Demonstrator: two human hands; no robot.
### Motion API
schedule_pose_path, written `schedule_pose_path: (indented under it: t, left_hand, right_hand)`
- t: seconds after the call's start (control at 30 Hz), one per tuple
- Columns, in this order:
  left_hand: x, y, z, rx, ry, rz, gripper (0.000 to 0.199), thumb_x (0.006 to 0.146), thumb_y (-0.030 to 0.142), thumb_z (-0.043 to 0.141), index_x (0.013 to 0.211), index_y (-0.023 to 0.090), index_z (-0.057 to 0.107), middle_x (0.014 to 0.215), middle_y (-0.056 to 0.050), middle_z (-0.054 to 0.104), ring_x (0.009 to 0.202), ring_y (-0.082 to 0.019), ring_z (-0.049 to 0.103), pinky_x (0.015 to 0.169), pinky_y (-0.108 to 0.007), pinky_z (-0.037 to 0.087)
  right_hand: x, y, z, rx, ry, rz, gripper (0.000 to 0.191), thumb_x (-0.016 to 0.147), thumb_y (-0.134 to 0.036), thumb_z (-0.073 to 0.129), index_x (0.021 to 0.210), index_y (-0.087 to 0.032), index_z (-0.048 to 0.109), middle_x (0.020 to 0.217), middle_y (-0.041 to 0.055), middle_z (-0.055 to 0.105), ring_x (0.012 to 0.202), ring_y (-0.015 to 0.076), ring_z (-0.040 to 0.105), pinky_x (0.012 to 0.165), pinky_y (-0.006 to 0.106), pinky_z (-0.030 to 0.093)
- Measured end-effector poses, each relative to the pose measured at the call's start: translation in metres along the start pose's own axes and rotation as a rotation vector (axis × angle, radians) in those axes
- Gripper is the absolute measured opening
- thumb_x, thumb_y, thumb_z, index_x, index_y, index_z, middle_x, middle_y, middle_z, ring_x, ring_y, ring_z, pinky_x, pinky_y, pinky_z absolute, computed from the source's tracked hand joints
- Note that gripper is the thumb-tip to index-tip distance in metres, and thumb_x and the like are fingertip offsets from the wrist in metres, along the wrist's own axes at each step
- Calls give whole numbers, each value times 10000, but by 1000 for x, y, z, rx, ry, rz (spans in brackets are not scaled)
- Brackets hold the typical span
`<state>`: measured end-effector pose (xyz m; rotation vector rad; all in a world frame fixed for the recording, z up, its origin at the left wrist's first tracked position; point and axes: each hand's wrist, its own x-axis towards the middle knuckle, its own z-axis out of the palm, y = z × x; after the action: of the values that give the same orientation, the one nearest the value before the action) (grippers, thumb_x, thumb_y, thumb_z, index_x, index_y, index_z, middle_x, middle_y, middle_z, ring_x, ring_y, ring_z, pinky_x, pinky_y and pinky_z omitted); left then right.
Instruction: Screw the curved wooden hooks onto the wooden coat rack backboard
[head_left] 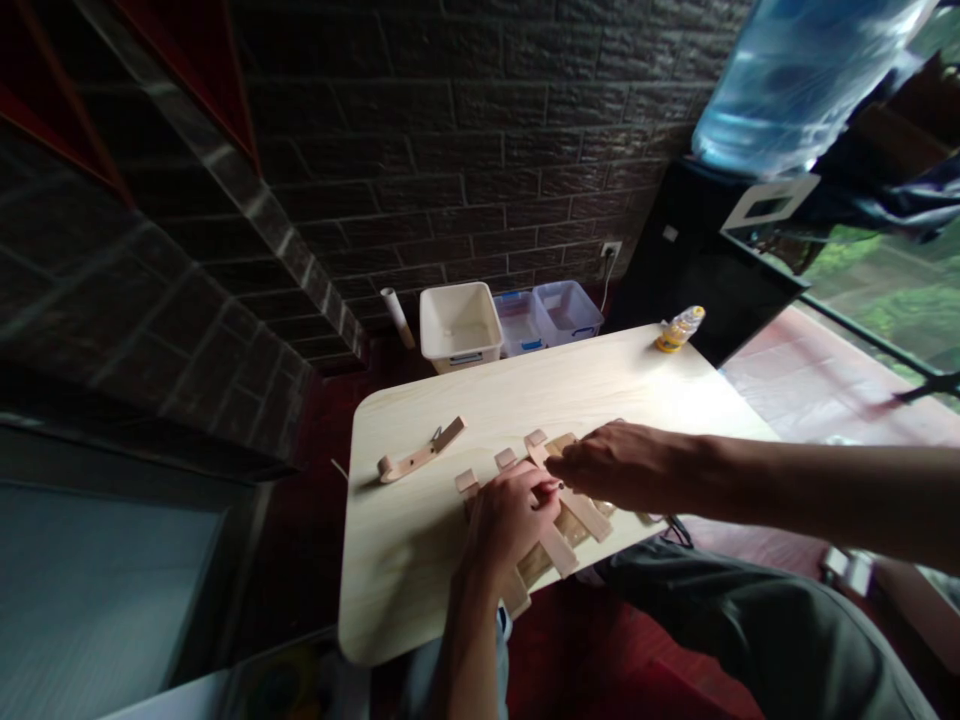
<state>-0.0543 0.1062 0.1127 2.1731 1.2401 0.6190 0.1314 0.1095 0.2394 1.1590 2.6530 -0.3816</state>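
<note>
Several wooden pieces (557, 549) lie side by side at the near edge of the pale table, partly under both hands. My left hand (517, 505) rests over them, its thumb and fingers pinched together around something small that I cannot make out. Close beside it on the right, my right hand (600, 460) is curled with its fingers closed, and what it holds is hidden. Further left on the table lies a separate curved wooden piece (420, 458) with dark holes and an upturned end.
On the far right of the table (405, 560) stands a bottle with a yellow base (677, 330). Behind the table are a white bin (460, 318), clear plastic boxes (568, 308) and a cardboard tube (397, 317). A large blue water bottle (795, 90) tops a black cabinet (697, 260).
</note>
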Motion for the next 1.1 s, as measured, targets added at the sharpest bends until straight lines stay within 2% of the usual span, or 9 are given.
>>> schedule_pose_path:
  t: [0.2,0.47,0.63,0.73,0.9,0.97,1.1]
  left_hand:
    - [0,-1,1,-64,13,37,222,839,99,666,935,267,775,890,17,753,808,-134,673,784,-232,499]
    - [0,-1,0,-79,-23,12,227,844,103,649,933,266,779,971,11,771,850,-144,694,810,-244,515]
    - [0,-4,2,-73,-11,15,180,873,123,634,875,244,766,956,1,767,866,-140,687,827,-230,516]
    - [-1,-4,1,-48,-14,-1,153,869,137,651,849,241,762,937,3,768,846,-138,685,810,-222,517]
    - [-2,-2,-1,-49,-26,22,181,850,133,667,903,269,774,958,24,772,854,-133,689,798,-217,510]
    - [-2,-2,-1,-56,-23,21,214,849,128,662,942,279,781,980,24,776,876,-138,693,805,-222,510]
    - [-2,-1,0,-65,-33,20,252,856,116,641,985,278,784,1003,16,779,888,-141,696,802,-231,508]
  right_hand:
    - [1,-2,-3,-40,-46,81,132,1009,-156,509,1071,-164,625,807,58,730,603,148,637,489,291,230]
    - [4,-9,-7,-10,-67,156,154,1002,-223,560,1110,-130,615,856,80,741,641,157,662,487,287,250]
    - [0,-6,-7,-102,-62,43,204,981,-184,551,1176,-149,600,899,85,734,713,188,676,537,292,298]
    - [-1,-1,-8,-178,-85,-40,203,972,-85,486,1104,-149,627,894,84,721,684,171,643,553,292,315]
    - [-1,5,-4,-204,-4,-114,225,986,-59,440,997,-136,651,827,73,701,611,138,577,544,302,283]
    - [-2,4,-4,-159,-4,-94,226,996,-77,433,989,-141,650,759,48,682,552,122,539,519,301,255]
    - [0,-2,-7,-31,-94,27,202,995,-108,454,998,-146,653,679,16,656,492,101,516,477,281,237]
